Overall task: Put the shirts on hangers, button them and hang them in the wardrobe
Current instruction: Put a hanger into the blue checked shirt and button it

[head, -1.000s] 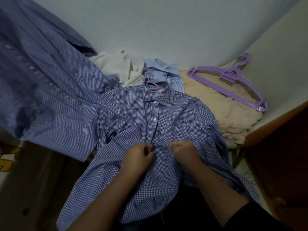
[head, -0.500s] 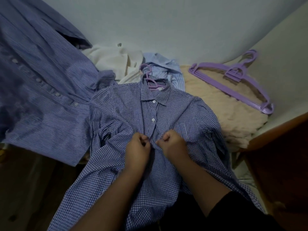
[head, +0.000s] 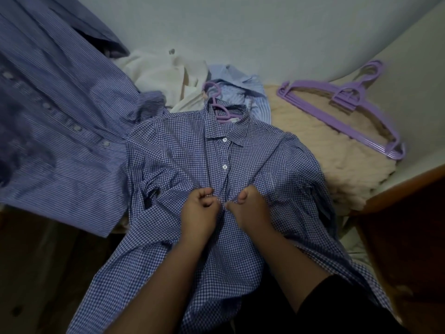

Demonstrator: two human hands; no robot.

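Pale grey-blue wall (head: 240, 32) behind, meeting a corner at right. Below it, a cream knitted blanket (head: 325, 162) spread over the surface, with a wooden edge (head: 397, 186) at lower right.

Laid flat in the middle, front side up: blue gingham shirt (head: 183, 155), collar toward the wall, hem trailing down past the forearms. Threaded through its neck, a purple hanger (head: 220, 109), hook poking out above the collar. 2 white buttons visibly fastened on the placket, top button (head: 224, 140) at the collar and second button (head: 225, 167) lower down.

Just under that second button, both hands at the placket, close together and almost touching. Left hand (head: 201, 208) curled, fingers pinching the left edge of the shirt front. Right hand (head: 250, 206) curled likewise, thumb up, pinching the opposite edge. Whatever sits between the fingertips too small to make out.

At left, hanging or draped and blurred: blue striped shirt (head: 60, 131) with a row of pale buttons running down its front, overlapping the gingham sleeve. Behind the collar, a crumpled white garment (head: 159, 75) and a light-blue striped shirt (head: 243, 92), bunched against the wall. On the blanket at right, well apart from the hands, a stack of spare purple hangers (head: 342, 109), hooks toward the corner.
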